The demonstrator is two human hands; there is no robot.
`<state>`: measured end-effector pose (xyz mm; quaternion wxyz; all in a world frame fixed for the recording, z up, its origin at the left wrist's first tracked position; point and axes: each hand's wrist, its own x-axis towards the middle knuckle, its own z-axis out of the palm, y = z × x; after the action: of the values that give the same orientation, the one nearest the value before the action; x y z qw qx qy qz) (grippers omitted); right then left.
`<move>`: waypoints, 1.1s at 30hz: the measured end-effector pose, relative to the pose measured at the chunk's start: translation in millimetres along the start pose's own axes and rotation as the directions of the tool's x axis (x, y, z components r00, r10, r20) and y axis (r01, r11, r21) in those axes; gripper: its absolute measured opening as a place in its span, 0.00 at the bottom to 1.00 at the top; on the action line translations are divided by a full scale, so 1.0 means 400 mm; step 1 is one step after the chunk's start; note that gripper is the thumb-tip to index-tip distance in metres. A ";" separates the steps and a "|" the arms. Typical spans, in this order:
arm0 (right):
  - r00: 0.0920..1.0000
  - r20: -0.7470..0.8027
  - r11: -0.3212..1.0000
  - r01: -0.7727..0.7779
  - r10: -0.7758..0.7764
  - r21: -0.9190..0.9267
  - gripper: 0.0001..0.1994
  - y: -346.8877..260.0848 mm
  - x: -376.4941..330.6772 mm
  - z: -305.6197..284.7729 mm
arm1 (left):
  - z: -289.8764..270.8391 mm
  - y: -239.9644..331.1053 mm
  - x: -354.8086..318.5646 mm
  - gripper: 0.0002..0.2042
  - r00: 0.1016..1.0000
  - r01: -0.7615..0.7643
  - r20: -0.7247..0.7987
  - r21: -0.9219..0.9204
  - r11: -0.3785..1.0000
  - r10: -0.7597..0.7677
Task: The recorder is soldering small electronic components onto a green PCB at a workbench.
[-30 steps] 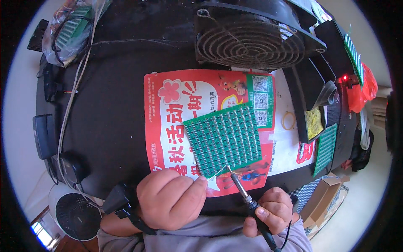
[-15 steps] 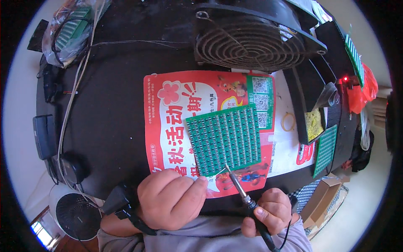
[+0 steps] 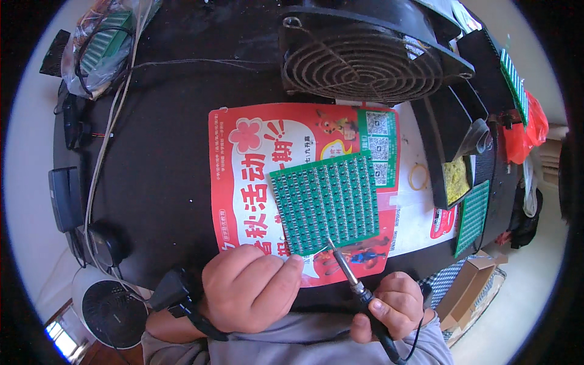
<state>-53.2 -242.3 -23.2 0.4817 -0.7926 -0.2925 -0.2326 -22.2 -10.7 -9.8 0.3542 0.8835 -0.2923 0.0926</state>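
Observation:
A green circuit board panel (image 3: pixel 325 204), covered in rows of tiny parts, lies slightly turned on a red and white printed sheet (image 3: pixel 228 164). My right hand (image 3: pixel 395 304) is closed round the dark handle of a soldering iron (image 3: pixel 345 267). The iron's tip meets the panel's near edge. Thumb and fingers pinched, my left hand (image 3: pixel 249 289) holds a thin silvery solder wire (image 3: pixel 315 251), whose far end reaches close to the iron's tip. The left fingertips are just below the panel's near left corner. A black strap device sits on my left wrist.
A black fan (image 3: pixel 365 73) with a wire grille stands behind the panel. To the right are a black holder with a yellow sponge (image 3: pixel 456 179), another green panel (image 3: pixel 471 219) and a cardboard box (image 3: pixel 471 289). Cables (image 3: pixel 100 152) and a bagged bundle of boards (image 3: pixel 103 45) lie left.
My left hand has shifted very slightly to the right with the solder wire. The iron's tip has barely moved. A red light at the right no longer shows lit.

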 end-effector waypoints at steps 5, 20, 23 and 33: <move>1.000 -0.005 1.000 -0.012 0.012 0.014 0.11 -0.001 -0.001 -0.002 | -0.005 -0.001 0.001 0.12 0.999 -0.009 0.041 -0.002 1.000 0.009; 1.000 -0.015 0.999 -0.025 0.026 0.045 0.11 -0.001 -0.016 -0.008 | -0.004 -0.001 -0.003 0.13 0.998 -0.001 0.063 0.023 1.000 0.000; 0.999 -0.041 0.999 -0.021 0.023 0.047 0.12 0.003 -0.019 -0.002 | -0.003 -0.002 -0.005 0.13 0.997 -0.010 0.073 0.025 1.000 0.008; 0.998 -0.006 0.995 -0.066 0.067 0.070 0.12 -0.005 -0.004 -0.021 | -0.006 -0.008 -0.001 0.13 0.993 -0.075 0.097 0.002 0.997 0.074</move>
<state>-56.7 -249.5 -19.4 0.5176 -0.7838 -0.2719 -0.2094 -20.4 -7.3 -10.1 0.3335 0.8763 -0.3417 0.0635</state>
